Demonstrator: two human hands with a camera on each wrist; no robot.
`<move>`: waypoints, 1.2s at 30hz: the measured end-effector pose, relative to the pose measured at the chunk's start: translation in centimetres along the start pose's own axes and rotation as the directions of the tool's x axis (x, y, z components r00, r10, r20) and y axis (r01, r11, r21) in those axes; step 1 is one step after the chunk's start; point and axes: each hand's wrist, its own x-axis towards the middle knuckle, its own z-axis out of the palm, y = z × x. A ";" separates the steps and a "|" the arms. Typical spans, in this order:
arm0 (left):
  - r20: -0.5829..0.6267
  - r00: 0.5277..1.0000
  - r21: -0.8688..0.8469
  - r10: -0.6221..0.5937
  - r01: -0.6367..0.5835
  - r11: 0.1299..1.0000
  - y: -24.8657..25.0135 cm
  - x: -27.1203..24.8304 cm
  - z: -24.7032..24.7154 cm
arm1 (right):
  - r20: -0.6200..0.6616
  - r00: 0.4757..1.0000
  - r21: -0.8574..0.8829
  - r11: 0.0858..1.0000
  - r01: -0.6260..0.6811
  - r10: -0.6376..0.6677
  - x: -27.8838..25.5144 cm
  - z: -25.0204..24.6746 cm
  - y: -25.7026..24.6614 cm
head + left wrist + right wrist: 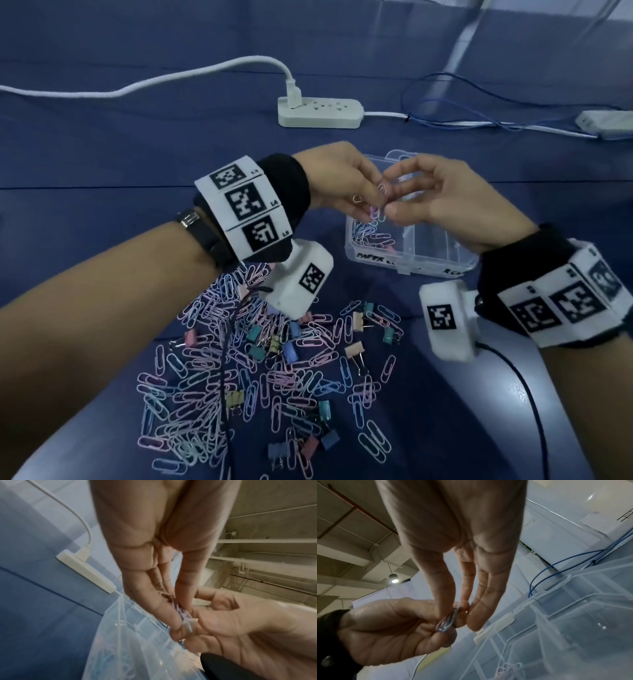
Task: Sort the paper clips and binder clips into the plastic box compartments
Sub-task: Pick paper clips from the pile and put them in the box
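Above the clear plastic box (435,263), my left hand (369,201) and right hand (393,200) meet fingertip to fingertip. Both pinch one small bunch of pastel paper clips (376,213). In the left wrist view the bunch of paper clips (184,614) sits between my left thumb and fingers, with the right hand (202,626) gripping from the side. The right wrist view shows the same bunch of paper clips (447,621). Several paper clips (371,236) lie in the box's left compartment. A loose pile of paper clips and binder clips (267,363) covers the blue cloth in front of the box.
A white power strip (320,111) with a plugged white cable lies behind the box. Thin blue wire (445,113) and a second strip (606,121) are at the back right. A black camera cable (223,370) hangs over the pile.
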 end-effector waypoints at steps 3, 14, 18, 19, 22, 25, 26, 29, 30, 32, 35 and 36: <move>-0.008 1.000 -0.112 -0.029 0.028 0.993 -0.3 -0.2 0.1 | 0.009 1.000 -0.004 1.000 -0.012 0.012 -0.4 0.3 0.0; 0.024 0.992 -0.322 -0.124 0.125 0.938 -0.5 -2.3 0.7 | -0.115 0.990 -0.024 0.997 0.075 -0.078 -2.6 2.0 0.3; 0.058 0.990 -0.365 -0.130 0.142 0.920 -1.4 -3.2 1.0 | -0.130 0.987 -0.062 0.994 0.092 -0.099 -3.8 2.7 0.4; 0.072 0.989 -0.347 -0.127 0.144 0.927 -1.7 -3.5 1.1 | -0.128 0.985 -0.076 0.992 0.103 -0.112 -4.1 2.8 0.3; 0.099 0.988 -0.358 -0.116 0.144 0.922 -2.3 -4.1 1.0 | -0.091 0.988 -0.041 0.992 0.121 -0.125 -4.8 3.1 0.0; 0.147 0.983 -0.433 -0.111 0.165 0.886 -2.4 -4.7 0.8 | -0.051 0.993 0.051 0.993 0.105 -0.103 -5.2 3.1 -0.2; 0.158 0.981 -0.447 -0.112 0.172 0.878 -2.4 -4.8 0.7 | -0.044 0.994 0.058 0.993 0.099 -0.096 -5.3 3.0 -0.3; 0.150 0.981 -0.459 -0.122 0.178 0.870 -2.1 -5.0 0.6 | -0.025 0.997 -0.002 0.998 0.069 -0.069 -5.4 2.8 -0.3; 0.129 0.984 -0.467 -0.122 0.169 0.868 -2.0 -4.9 0.5 | -0.025 0.998 -0.064 0.996 0.058 -0.060 -5.6 2.6 -0.2; 0.061 0.991 -0.512 -0.119 0.133 0.849 -1.5 -4.3 0.5 | -0.041 0.997 -0.217 0.975 0.055 -0.065 -5.8 2.0 0.2; -0.060 0.991 -0.600 -0.117 0.058 0.798 -0.8 -2.8 1.0 | 0.059 0.998 -0.500 0.864 0.059 -0.034 -6.6 1.6 0.7; -0.084 0.989 -0.587 -0.124 0.051 0.808 -0.5 -2.4 1.3 | 0.131 0.991 -0.583 0.811 0.057 0.025 -6.8 1.7 0.9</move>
